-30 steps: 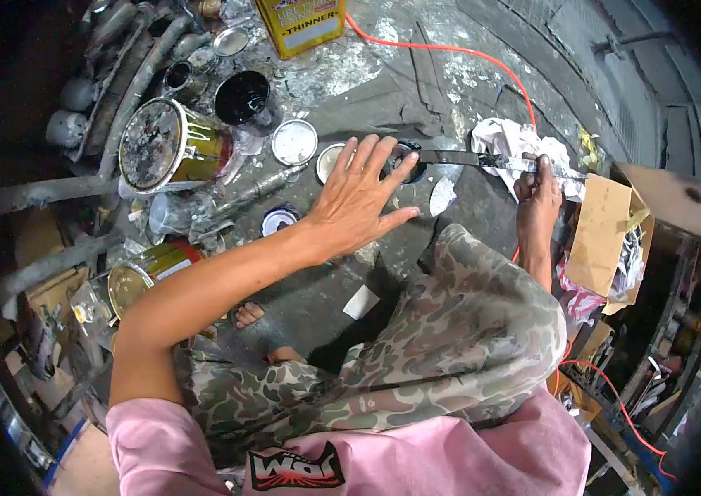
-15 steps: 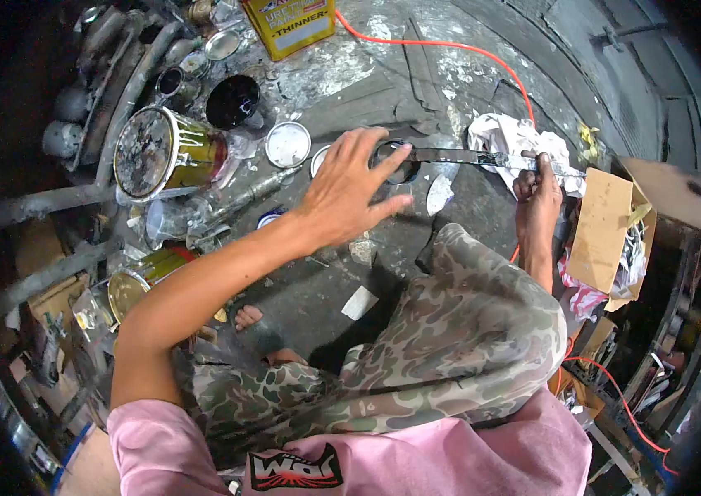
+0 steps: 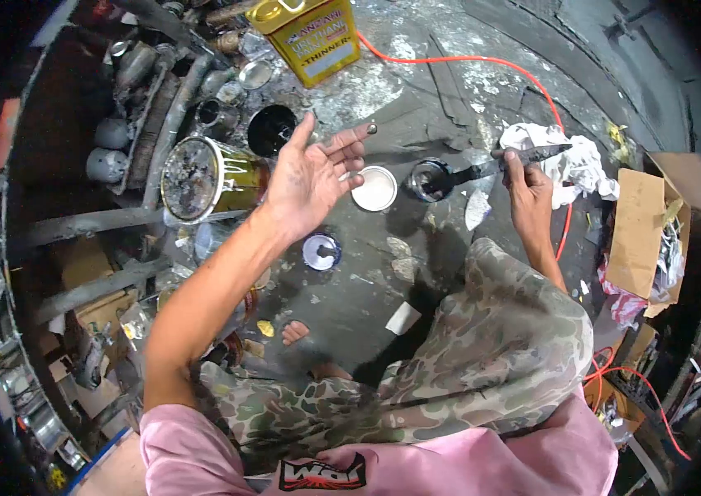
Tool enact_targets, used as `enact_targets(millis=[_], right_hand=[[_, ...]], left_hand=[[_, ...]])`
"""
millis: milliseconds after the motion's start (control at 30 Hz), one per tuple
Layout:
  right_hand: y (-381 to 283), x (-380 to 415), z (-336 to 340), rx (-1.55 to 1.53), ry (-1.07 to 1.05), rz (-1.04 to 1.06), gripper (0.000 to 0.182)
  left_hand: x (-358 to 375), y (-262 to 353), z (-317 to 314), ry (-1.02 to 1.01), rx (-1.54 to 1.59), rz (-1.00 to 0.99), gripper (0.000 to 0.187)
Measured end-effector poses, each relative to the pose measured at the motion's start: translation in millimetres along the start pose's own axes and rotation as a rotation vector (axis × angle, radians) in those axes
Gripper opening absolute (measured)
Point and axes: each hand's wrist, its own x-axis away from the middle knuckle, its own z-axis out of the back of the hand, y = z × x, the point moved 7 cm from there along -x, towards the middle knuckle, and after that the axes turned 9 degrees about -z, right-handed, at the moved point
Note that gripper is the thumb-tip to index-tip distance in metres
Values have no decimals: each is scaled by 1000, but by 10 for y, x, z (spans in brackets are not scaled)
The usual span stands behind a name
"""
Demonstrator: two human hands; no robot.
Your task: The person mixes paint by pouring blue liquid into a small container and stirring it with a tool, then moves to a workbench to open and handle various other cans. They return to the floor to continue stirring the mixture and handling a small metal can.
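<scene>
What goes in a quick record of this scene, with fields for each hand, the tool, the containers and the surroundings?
Left hand: left hand raised, fingers spread, holding nothing visible, dark mark on one fingertip
Right hand: right hand gripping a dark flat stick
Stick end: at the small dark pot; whether it touches the contents, cannot tell
Containers: yellow thinner tin, large paint can with a crusted top
Cloth: crumpled white cloth beyond the right hand
Box: open cardboard box, farther right
</scene>
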Motion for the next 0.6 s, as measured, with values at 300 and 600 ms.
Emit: enact_targets(millis=[300, 600], right_hand=[[-91, 180, -372, 115, -159, 173, 25], [104, 213, -404, 161, -173, 68, 42]], left_hand=[[113, 63, 87, 23, -33, -43, 73], [250, -517, 161, -39, -39, 156, 74]])
